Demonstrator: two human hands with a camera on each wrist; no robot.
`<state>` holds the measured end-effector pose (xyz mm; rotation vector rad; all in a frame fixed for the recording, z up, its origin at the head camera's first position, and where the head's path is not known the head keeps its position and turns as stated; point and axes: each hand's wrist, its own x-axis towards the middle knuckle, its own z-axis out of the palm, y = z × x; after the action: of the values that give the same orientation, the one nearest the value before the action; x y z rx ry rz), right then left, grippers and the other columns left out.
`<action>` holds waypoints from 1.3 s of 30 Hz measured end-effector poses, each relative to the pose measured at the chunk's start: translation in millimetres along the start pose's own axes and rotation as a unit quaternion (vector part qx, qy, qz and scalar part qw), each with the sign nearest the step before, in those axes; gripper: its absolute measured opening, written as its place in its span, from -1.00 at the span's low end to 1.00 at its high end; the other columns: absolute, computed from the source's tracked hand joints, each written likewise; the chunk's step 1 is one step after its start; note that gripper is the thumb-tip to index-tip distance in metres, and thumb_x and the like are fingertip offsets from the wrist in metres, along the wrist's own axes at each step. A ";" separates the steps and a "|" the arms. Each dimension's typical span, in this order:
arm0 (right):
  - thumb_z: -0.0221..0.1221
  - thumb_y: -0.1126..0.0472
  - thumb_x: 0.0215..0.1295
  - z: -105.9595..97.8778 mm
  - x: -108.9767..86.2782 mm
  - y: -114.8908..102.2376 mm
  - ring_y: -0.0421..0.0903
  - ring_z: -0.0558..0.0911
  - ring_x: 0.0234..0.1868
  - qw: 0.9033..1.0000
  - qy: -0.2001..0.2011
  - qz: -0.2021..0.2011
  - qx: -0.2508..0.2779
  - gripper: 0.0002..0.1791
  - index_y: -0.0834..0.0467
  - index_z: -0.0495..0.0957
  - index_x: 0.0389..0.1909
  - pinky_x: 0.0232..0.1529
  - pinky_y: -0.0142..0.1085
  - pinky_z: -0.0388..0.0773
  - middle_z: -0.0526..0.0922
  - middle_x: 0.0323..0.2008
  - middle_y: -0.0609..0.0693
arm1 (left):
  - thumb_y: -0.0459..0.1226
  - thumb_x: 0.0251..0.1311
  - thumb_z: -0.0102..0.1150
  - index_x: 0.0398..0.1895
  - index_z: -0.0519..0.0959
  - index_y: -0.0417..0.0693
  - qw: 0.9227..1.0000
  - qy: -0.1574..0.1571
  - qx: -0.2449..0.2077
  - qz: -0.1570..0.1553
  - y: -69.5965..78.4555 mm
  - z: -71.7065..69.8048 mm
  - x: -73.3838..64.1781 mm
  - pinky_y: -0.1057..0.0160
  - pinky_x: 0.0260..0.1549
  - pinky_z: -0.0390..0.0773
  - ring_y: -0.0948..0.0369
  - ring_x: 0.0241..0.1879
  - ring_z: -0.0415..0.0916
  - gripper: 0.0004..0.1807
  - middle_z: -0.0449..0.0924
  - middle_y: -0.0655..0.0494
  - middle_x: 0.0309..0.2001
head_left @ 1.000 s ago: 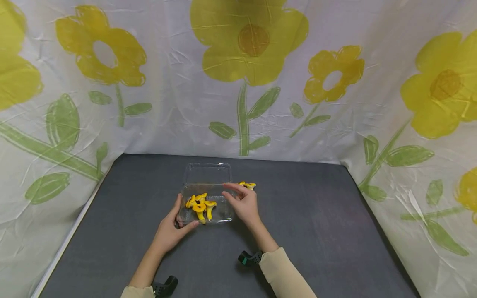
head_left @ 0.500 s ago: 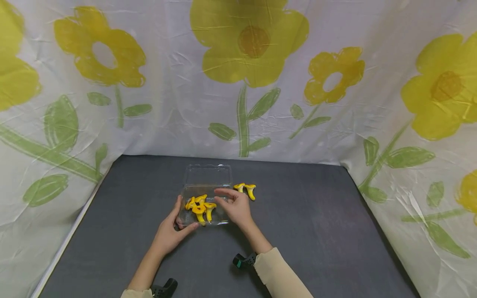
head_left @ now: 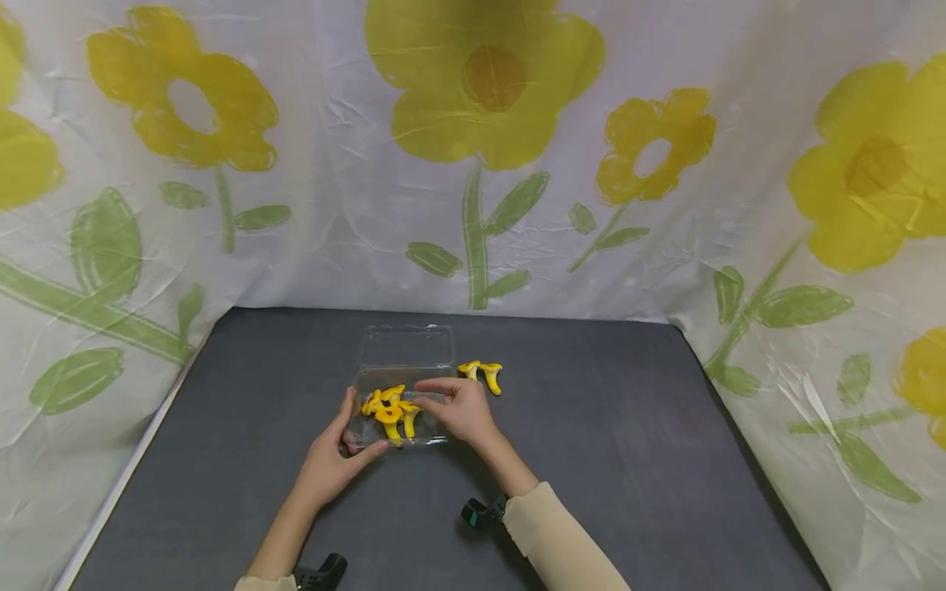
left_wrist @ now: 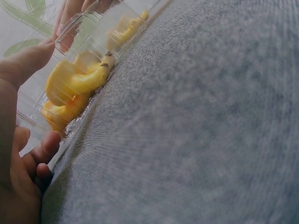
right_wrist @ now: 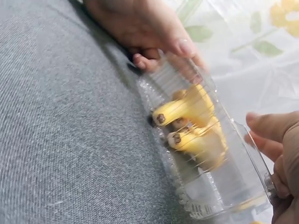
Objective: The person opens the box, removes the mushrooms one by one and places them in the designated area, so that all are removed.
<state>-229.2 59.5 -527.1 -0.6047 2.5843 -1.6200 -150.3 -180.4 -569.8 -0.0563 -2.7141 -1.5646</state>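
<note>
A clear plastic clamshell box (head_left: 432,435) stands on the dark table with its lid (head_left: 406,345) folded back. Several yellow mushrooms (head_left: 389,414) lie clustered in its left half. My left hand (head_left: 328,460) grips the box's left end, thumb at the near rim and the other fingers curled at the side. Over the right part of the box hovers my right hand (head_left: 461,410), thumb and forefinger reaching left beside the mushrooms, nothing seen between them. In the right wrist view, the thumb (right_wrist: 268,123) is close to the box's rim, and two mushroom stems (right_wrist: 175,116) show through the wall.
Two more yellow mushrooms (head_left: 491,377) lie on the grey tabletop (head_left: 628,460) just right of the box, behind my right hand. A white curtain (head_left: 325,230) printed with yellow flowers rises along the table's back and sides.
My right hand has moved left from beside the two loose mushrooms to over the box, its thumb and forefinger now nearer each other. The left hand keeps its grip.
</note>
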 end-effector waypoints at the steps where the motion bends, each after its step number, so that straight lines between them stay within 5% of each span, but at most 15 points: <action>1: 0.46 0.16 0.36 0.4 0.5 -0.6 -0.36 0.07 -0.82 1.000 -0.003 -0.003 -0.012 -0.75 0.12 0.83 0.00 -0.70 -0.41 0.11 0.86 -0.14 0.00 | 0.03 0.30 0.49 0.77 -0.17 0.04 1.000 0.000 0.001 0.000 0.4 -0.6 0.0 0.26 -0.33 0.39 0.25 -0.40 0.33 0.22 0.44 0.09 -0.33; 8: 0.46 0.21 0.35 -0.1 3.0 -3.5 -0.30 0.09 -0.79 0.998 -0.007 -0.026 -0.052 -0.77 0.16 0.84 -0.01 -0.67 -0.43 0.10 0.86 -0.16 0.01 | 0.03 0.32 0.47 0.78 -0.19 0.05 1.000 0.000 0.007 0.002 2.7 -4.0 1.9 0.25 -0.33 0.38 0.24 -0.39 0.33 0.21 0.43 0.08 -0.32; 20: 0.48 0.24 0.32 -3.9 7.0 -8.7 -0.32 0.29 -0.68 0.995 -0.043 -0.008 -0.089 -0.74 0.18 0.83 0.01 -0.57 -0.44 0.26 0.85 -0.07 0.03 | 0.03 0.30 0.49 0.78 -0.17 0.06 1.000 0.006 0.006 0.007 0.4 -1.2 3.0 0.24 -0.34 0.39 0.22 -0.41 0.34 0.22 0.43 0.10 -0.35; 39: 0.47 0.27 0.31 2.2 3.8 -13.7 -0.32 0.34 -0.74 0.985 -0.076 -0.010 -0.155 -0.73 0.16 0.83 0.03 -0.57 -0.45 0.34 0.84 -0.05 0.04 | 0.03 0.31 0.47 0.78 -0.17 0.07 1.000 0.004 0.003 0.004 0.6 -1.0 -0.4 0.26 -0.35 0.39 0.24 -0.41 0.33 0.21 0.45 0.09 -0.33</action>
<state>-228.1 51.1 -515.4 -0.7384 2.7391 -1.1316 -149.9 -180.9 -568.8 -0.0605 -2.7092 -1.5502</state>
